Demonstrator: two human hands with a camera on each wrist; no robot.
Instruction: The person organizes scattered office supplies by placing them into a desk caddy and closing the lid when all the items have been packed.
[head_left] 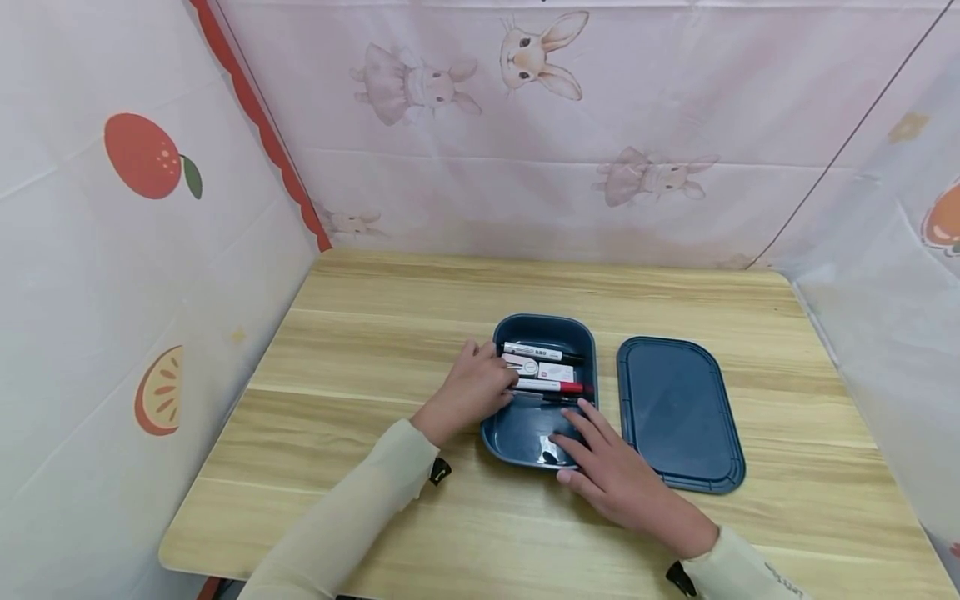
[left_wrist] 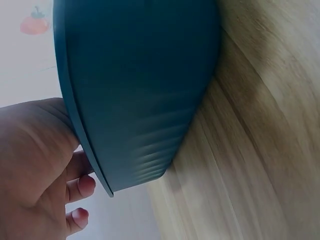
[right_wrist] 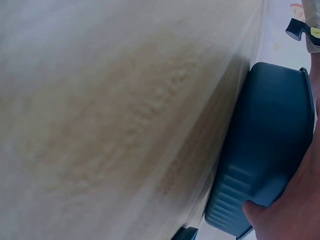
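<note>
Pens (head_left: 546, 386) in box (head_left: 517, 437), lid (head_left: 678, 408) right

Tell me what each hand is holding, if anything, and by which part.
It cannot be told for the left hand, at the left rim of the blue box. The right hand, spread over the near right corner, shows no clear grip.

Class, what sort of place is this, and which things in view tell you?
Probably a small, screened-off tabletop workspace: a wood-grain table, with a rabbit-print sheet behind it and a fruit-print sheet at the picture's left.
</note>
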